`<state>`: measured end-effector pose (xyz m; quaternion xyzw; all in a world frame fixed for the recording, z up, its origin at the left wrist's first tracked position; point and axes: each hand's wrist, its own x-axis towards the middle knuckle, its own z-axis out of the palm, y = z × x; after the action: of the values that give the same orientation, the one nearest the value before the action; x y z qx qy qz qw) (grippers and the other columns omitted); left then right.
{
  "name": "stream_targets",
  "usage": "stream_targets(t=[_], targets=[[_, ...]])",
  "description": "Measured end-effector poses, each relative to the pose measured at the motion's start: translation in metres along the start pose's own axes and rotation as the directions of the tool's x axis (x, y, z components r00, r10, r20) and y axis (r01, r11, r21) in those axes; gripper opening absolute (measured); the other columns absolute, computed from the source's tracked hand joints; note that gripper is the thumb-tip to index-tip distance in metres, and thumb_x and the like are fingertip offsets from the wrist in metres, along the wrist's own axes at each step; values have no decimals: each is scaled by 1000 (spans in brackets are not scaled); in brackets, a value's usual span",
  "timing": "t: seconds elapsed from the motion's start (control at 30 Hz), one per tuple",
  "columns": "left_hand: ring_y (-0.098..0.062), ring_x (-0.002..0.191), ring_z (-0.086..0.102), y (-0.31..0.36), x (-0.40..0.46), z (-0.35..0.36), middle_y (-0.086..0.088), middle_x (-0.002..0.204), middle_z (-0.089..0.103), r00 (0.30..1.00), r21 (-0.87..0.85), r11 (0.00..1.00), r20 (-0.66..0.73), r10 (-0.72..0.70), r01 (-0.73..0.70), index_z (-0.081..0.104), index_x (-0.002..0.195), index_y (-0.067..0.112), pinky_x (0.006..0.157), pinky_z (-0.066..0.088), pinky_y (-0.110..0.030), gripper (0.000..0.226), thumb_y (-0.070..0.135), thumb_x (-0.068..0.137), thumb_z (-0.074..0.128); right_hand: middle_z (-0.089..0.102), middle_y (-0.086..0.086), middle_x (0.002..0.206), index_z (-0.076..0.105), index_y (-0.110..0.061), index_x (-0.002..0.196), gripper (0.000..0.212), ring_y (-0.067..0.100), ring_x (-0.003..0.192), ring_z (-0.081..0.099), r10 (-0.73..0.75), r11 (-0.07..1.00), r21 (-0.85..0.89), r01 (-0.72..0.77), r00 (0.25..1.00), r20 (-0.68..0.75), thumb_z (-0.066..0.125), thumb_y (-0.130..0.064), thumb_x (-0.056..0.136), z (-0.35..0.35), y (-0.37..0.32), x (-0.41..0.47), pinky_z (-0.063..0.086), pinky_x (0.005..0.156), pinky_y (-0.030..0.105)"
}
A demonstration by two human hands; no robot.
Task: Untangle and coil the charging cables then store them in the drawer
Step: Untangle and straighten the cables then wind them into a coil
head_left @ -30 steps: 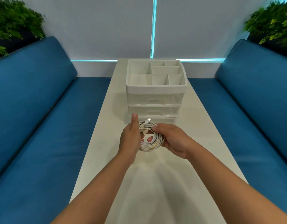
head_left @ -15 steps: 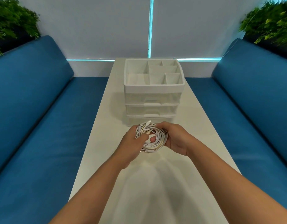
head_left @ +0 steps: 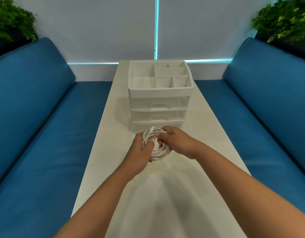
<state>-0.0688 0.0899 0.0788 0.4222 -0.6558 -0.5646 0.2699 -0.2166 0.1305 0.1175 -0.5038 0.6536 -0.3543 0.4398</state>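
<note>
Holding white cable coil above table: our left hand curled round left edge, right hand pinching top strands; drawers beyond, closed.

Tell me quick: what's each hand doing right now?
Left hand: grips the white cable coil.
Right hand: holds the same coil's other side, fingers curled round it.

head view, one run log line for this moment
both hands: left hand, right hand grip cable coil | above table | drawers closed
</note>
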Motion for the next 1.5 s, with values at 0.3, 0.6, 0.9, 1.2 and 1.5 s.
stream_targets(t=[0.3, 0.6, 0.9, 1.2, 1.5], targets=[[-18, 93, 72, 8, 11, -16, -4, 102, 73, 975, -16, 994, 197, -99, 104, 54, 115, 22, 61, 49, -33, 31, 30, 89, 70, 55, -4, 73, 58, -13, 96, 19, 9, 65, 50, 23, 997, -78, -13, 991, 134, 48, -28, 100, -7, 11, 3, 39, 64, 23], [-15, 76, 53, 0, 10, -2, 1, 87, 59, 986, -208, 971, 144, -88, 117, 60, 115, 22, 74, 39, -37, 23, 35, 102, 47, 61, 11, 85, 66, -3, 95, 28, 21, 76, 56, 85, 952, 298, -70, 996, -38, 46, -23, 96, -6, 19, 11, 45, 72, 31], [-25, 88, 60, -13, 4, 6, -19, 110, 58, 998, -172, 985, 56, 29, -19, 49, 128, 30, 79, 54, -51, 27, 37, 105, 37, 63, 3, 81, 60, -8, 96, 47, 8, 66, 61, 20, 992, 123, 20, 949, -315, 34, -46, 102, 24, 27, 5, 49, 65, 21], [-13, 81, 58, -3, 2, 16, 4, 89, 58, 994, -291, 950, -44, 103, -111, 56, 123, 27, 74, 50, -31, 27, 35, 105, 37, 42, 6, 64, 46, -11, 72, 21, 20, 56, 40, 219, 908, 418, -19, 872, -437, 39, -22, 89, 23, 2, 13, 36, 57, 33], [-23, 66, 62, 20, 9, 14, -13, 77, 68, 979, -601, 773, 139, -152, 205, 72, 102, 10, 59, 49, -30, 61, 59, 97, 37, 53, 11, 68, 54, -11, 77, 33, 18, 53, 54, 94, 974, 225, 4, 900, -426, 42, -35, 97, 12, 2, 18, 43, 54, 26]])
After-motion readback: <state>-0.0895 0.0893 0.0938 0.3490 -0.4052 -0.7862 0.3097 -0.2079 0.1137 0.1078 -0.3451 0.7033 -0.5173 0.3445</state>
